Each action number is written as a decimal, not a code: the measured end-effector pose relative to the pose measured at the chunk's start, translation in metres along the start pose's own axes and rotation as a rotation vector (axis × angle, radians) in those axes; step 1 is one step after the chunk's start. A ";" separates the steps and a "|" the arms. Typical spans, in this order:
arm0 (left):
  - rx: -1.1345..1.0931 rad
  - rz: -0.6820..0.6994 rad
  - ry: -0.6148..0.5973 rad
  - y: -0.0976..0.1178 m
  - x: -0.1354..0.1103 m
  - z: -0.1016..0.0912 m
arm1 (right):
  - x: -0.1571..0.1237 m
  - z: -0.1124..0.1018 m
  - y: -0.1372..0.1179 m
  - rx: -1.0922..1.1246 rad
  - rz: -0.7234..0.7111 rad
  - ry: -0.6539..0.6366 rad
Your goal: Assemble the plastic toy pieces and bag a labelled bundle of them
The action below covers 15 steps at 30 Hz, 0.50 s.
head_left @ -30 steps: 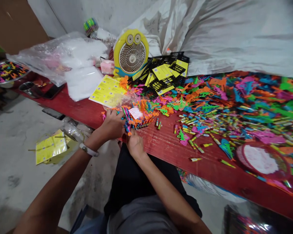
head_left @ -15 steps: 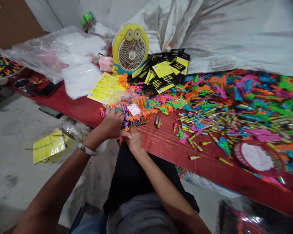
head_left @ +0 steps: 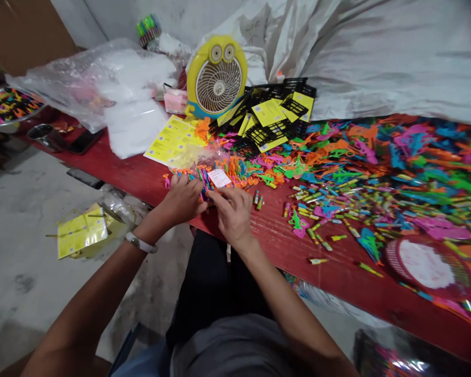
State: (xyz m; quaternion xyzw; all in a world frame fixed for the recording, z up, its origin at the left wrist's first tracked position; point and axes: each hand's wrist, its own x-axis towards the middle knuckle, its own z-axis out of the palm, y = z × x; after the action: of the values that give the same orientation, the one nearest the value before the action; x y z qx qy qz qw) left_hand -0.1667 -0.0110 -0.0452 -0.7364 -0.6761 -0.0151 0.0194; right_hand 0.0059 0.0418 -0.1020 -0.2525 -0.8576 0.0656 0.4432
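Observation:
A bundle of colourful plastic toy pieces (head_left: 214, 183) with a small white label lies at the near edge of the red table (head_left: 267, 235). My left hand (head_left: 184, 200) is curled around the bundle's left side, fingers closed on it. My right hand (head_left: 233, 212) rests on the bundle's right end, fingers bent over the pieces and gripping them. A white band circles my left wrist.
Heaps of bright plastic toys (head_left: 377, 157) and small tubes (head_left: 322, 204) cover the table's right. Behind stand a yellow fan (head_left: 216, 76), black grids with yellow cards (head_left: 275, 112), yellow sheets (head_left: 172, 139) and clear bags (head_left: 102, 89). A pink basket (head_left: 427, 262) sits at right.
My right hand has come up from below the table edge onto the top of the bundle. The left hand has stayed on the bundle's left side.

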 end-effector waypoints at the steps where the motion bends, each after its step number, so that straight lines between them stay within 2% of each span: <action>1: 0.000 -0.005 0.005 0.000 0.001 0.000 | 0.009 0.000 0.002 -0.005 -0.049 -0.023; 3: 0.000 -0.023 0.002 0.001 0.002 0.000 | 0.020 0.000 0.006 0.025 -0.110 -0.065; 5: 0.000 -0.044 -0.015 0.002 0.003 -0.001 | 0.015 -0.001 0.009 0.060 -0.071 -0.047; 8: -0.007 -0.063 -0.032 0.004 0.003 -0.003 | -0.013 0.001 0.005 0.111 0.134 -0.002; 12: 0.003 -0.072 -0.063 0.004 0.003 -0.007 | -0.050 0.024 -0.005 0.199 0.340 -0.150; 15: 0.019 -0.074 -0.101 0.004 0.004 -0.009 | -0.057 0.049 -0.009 0.147 0.461 -0.239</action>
State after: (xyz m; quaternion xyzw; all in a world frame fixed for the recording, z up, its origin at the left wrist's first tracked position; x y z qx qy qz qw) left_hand -0.1626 -0.0081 -0.0356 -0.7106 -0.7030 0.0275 -0.0084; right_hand -0.0085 0.0110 -0.1698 -0.3986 -0.8166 0.2563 0.3295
